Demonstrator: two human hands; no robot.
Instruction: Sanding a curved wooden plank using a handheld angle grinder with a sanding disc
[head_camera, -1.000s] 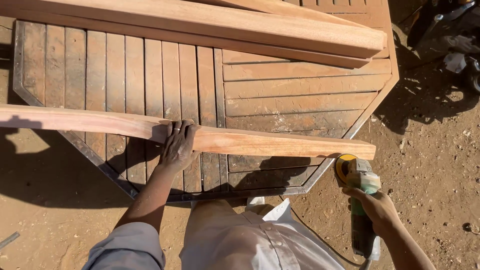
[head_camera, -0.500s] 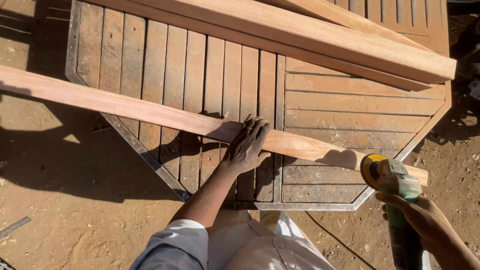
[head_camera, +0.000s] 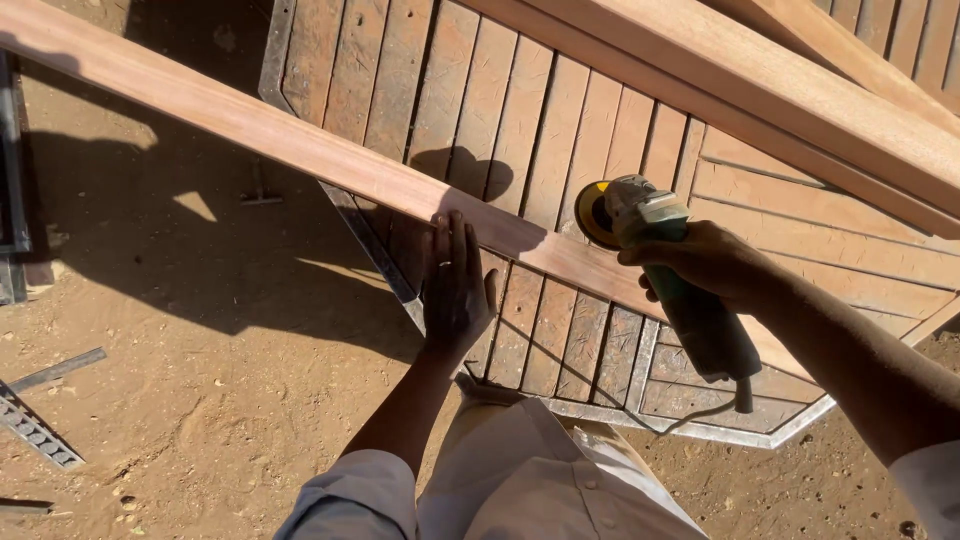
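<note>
Change: the right hand (head_camera: 705, 262) has swung the angle grinder (head_camera: 670, 275) up from beside the table onto the plank (head_camera: 330, 165); its yellow disc now sits right at the board's top face, so the tool is in working position
Left hand (head_camera: 455, 285): it has slid along and presses flat on the plank's near edge; fingers straight and close together, thumb out to the side, bracing rather than gripping
Right hand: fingers wrapped tight round the grinder's green body, cord trailing below
Plank: long, reddish, smooth-faced; lying slantwise across the slatted wooden tabletop (head_camera: 820, 270), its far end overhanging the sandy ground (head_camera: 220, 400)
Beyond: thicker beams (head_camera: 800, 95) rest across the table's far side
</note>
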